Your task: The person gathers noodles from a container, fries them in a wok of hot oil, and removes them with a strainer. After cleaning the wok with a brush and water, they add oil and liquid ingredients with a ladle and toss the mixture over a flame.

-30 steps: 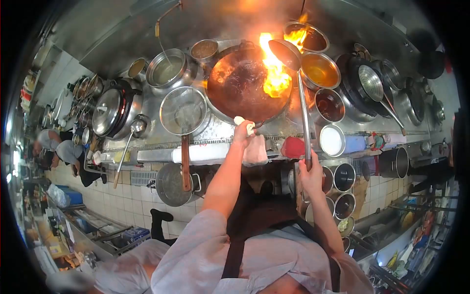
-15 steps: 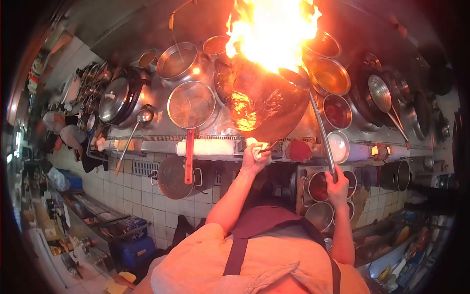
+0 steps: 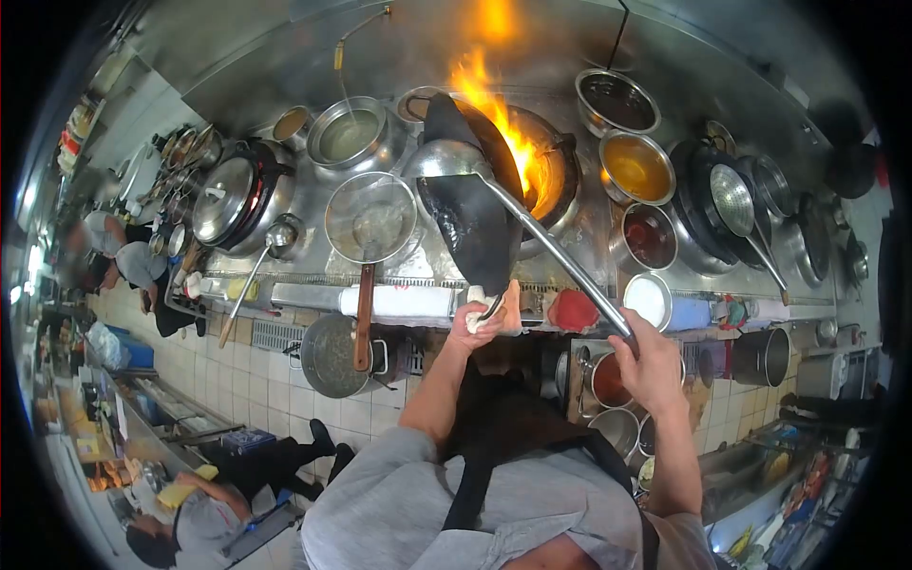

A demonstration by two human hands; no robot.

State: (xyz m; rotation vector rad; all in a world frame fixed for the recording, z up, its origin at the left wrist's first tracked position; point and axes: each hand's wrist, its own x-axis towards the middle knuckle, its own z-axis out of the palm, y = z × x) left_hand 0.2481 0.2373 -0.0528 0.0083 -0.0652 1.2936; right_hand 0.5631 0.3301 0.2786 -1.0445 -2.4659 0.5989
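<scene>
Wok (image 3: pixel 467 228) tilted beside flames (image 3: pixel 518 142), left hand (image 3: pixel 476 326) closed on cloth (image 3: pixel 478 305) at its rim, right hand (image 3: pixel 652 363) around ladle (image 3: pixel 448 161)

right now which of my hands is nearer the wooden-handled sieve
Left. Your left hand, at the tilted wok, is just right of the sieve; your right hand, on the ladle, is much farther right.

Tilted wok (image 3: pixel 467 228) is held by L hand (image 3: pixel 475 326) w/ white cloth (image 3: pixel 478 302), flames (image 3: pixel 508 133) seen beside it, & long ladle (image 3: pixel 448 161) is gripped in R hand (image 3: pixel 652 363), its bowl held up by the wok, nr mesh strainer (image 3: pixel 370 218).
</scene>
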